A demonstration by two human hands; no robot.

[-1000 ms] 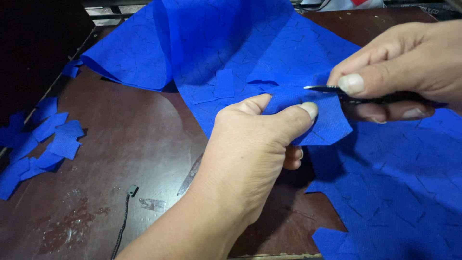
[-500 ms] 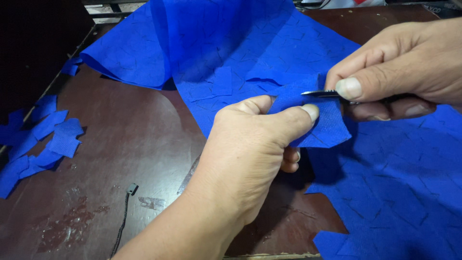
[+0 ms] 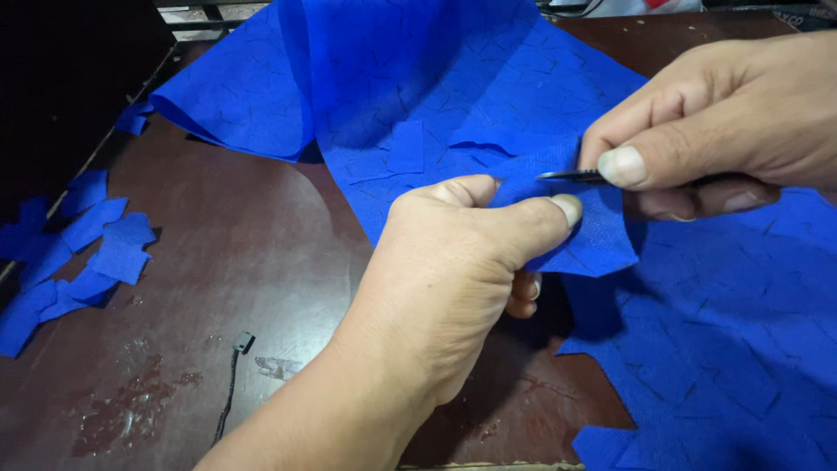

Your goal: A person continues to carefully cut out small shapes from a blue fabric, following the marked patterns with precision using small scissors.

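The left hand [image 3: 445,279] pinches a blue cloth [image 3: 584,235] flap, thumb closed on it. The right hand [image 3: 724,122], just right of the flap, grips a thin blade [image 3: 571,176], long axis approx. horizontal, tip touching the flap.

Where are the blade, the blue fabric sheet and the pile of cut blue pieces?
blade [image 3: 571,175]: head view, bare metal between the hands.
blue fabric sheet [image 3: 436,78]: head view, upper spread.
pile of cut blue pieces [image 3: 96,244]: head view, top piece, left of table.
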